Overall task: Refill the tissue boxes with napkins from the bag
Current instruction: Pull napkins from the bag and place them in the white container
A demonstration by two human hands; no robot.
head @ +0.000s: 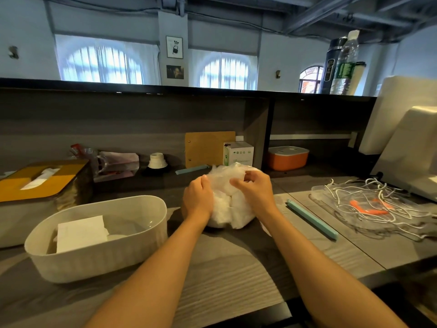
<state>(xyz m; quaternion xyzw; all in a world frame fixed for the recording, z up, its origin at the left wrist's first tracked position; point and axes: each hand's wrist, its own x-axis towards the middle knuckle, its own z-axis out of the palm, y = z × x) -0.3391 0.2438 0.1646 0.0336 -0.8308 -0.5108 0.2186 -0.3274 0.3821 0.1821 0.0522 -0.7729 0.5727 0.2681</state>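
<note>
Clear crinkled plastic bag of white napkins (pixel 233 207) sits mid-bench, both the left hand (pixel 197 200) and right hand (pixel 256 190) pinching its gathered top. White ribbed oval tissue box (pixel 99 259), near the bench's left front edge, holds only a few napkins, so I judge refilling barely begun.

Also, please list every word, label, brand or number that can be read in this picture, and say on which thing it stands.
No text can be read with certainty.
Small white carton: green logo and small symbols, too small to read.
Clear water bottle: green label, blurred.
Dark flask: a label, too small to read.
Framed wall picture: a drawing, no legible words.
Bag of napkins, held by both hands: no print visible.
</note>
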